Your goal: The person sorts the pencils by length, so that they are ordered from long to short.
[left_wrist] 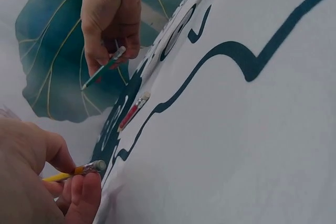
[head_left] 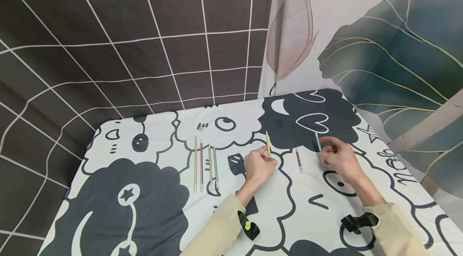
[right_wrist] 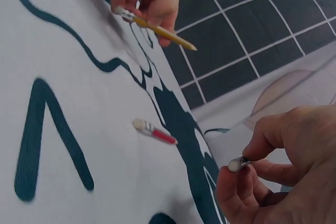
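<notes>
We see the left hand (head_left: pixel 258 165) with its fingers pinched around the yellow pencil (head_left: pixel 268 143), whose tip points to the far side. Farther right, the right hand (head_left: pixel 339 158) has its thumb and fingers drawn together on the green pencil (head_left: pixel 317 141). We find the red pencil (head_left: pixel 299 160) lying on the counter (head_left: pixel 269 207) between the hands. Left of the left hand, we see four more pencils (head_left: pixel 201 163) lying side by side, running near to far. Behind the counter hangs a dark gridded curtain (head_left: pixel 173 11); a leaf-print curtain (head_left: pixel 390 67) stands at the far right.
</notes>
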Tool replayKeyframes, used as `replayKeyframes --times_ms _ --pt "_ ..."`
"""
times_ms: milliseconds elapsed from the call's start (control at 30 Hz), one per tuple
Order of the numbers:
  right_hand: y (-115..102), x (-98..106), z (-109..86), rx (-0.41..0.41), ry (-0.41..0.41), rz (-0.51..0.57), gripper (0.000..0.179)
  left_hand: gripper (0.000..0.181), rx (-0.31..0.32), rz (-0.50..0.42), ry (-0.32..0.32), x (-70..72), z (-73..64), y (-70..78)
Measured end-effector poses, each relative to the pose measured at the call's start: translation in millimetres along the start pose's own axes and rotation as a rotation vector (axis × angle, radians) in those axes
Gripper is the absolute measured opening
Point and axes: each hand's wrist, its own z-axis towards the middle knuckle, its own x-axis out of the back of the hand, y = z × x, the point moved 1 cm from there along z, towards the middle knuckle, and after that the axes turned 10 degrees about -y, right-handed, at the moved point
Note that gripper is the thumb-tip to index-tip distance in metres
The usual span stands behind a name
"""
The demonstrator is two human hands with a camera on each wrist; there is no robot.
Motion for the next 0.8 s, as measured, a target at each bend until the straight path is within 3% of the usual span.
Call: replayKeyframes --times_ms 400,800 --pt "-17.9 -22.3 1.1 0.006 -0.109 0.139 0.047 0.045 0.025 0.042 0.006 20.9 -6.1 -11.0" --pt "-30.7 -46.1 6.0 0.043 -0.179 0.307 0.047 0.045 0.003 0.084 0.005 43.4 -10.1 -21.3"
